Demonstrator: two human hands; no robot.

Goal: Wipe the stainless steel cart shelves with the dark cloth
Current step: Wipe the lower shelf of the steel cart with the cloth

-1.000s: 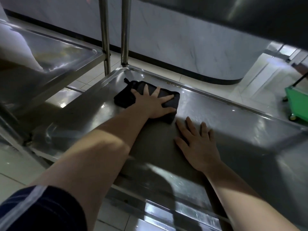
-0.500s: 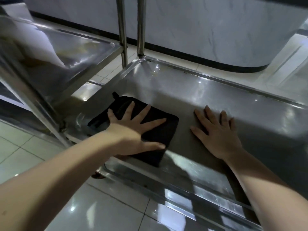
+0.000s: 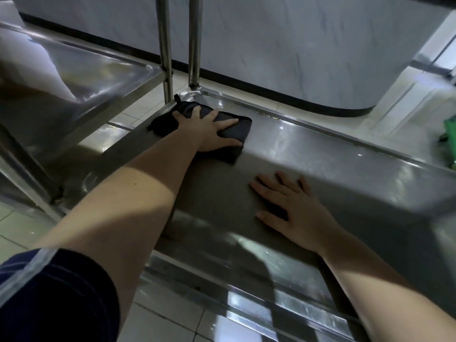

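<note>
The dark cloth (image 3: 237, 134), folded flat, lies in the far left corner of the low stainless steel cart shelf (image 3: 333, 169). My left hand (image 3: 209, 129) presses flat on the cloth with fingers spread, arm stretched out. My right hand (image 3: 293, 208) rests palm down on the bare shelf, nearer to me and to the right of the cloth, fingers apart and holding nothing.
Two upright steel posts (image 3: 180, 45) rise at the shelf's far left corner. A second steel cart shelf (image 3: 98, 77) stands to the left, with something white on it. A marble-look wall with a black base (image 3: 296, 45) runs behind. A green object (image 3: 450, 134) sits at the right edge.
My left hand has pushed the cloth from the shelf's near left edge back out to the far left corner. My right hand has stayed flat on the shelf.
</note>
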